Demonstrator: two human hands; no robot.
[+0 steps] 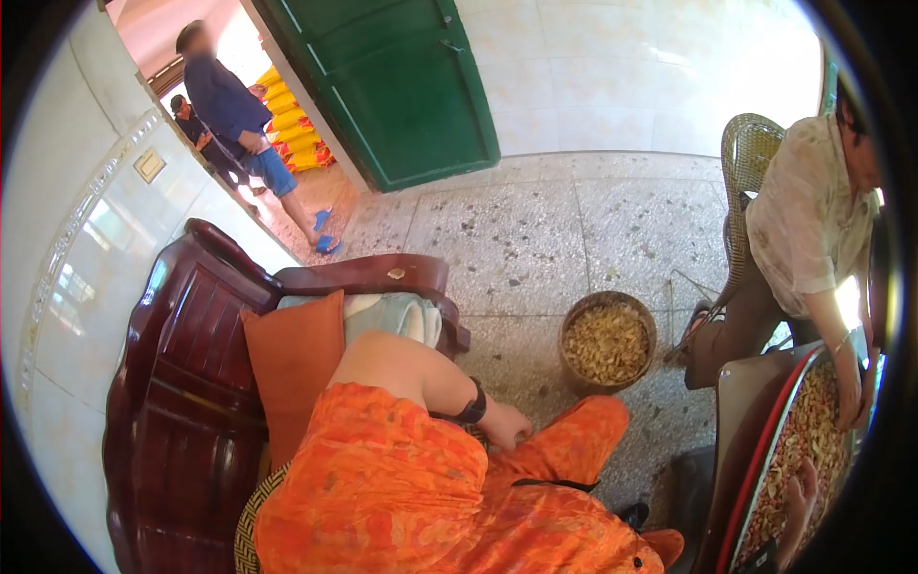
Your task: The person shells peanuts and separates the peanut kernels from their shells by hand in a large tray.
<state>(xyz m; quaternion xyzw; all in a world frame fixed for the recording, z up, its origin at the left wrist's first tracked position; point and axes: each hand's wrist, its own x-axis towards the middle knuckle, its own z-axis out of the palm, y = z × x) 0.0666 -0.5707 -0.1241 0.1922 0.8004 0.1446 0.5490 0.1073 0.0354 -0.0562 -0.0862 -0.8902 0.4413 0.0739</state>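
Observation:
My left hand (507,428), with a dark band on its wrist, is by my orange-clothed thigh. Its fingers are curled, and anything inside them is hidden. At the lower right, my right hand (801,496) is over a big round red-rimmed tray (734,521), its fingers stretched out and apart. Another dark band shows at that wrist. Shelled-looking peanuts and pale husks (813,411), mixed together, fill the tray. Across it, a co-worker's hands (849,397) reach into the same heap.
A round bucket (583,378) of pale shells stands on the speckled floor. A co-worker (808,220) sits by a wicker chair (741,158). On the left is a dark wooden bench (182,411) with an orange cushion (298,364). Two people stand beyond the green door (392,96).

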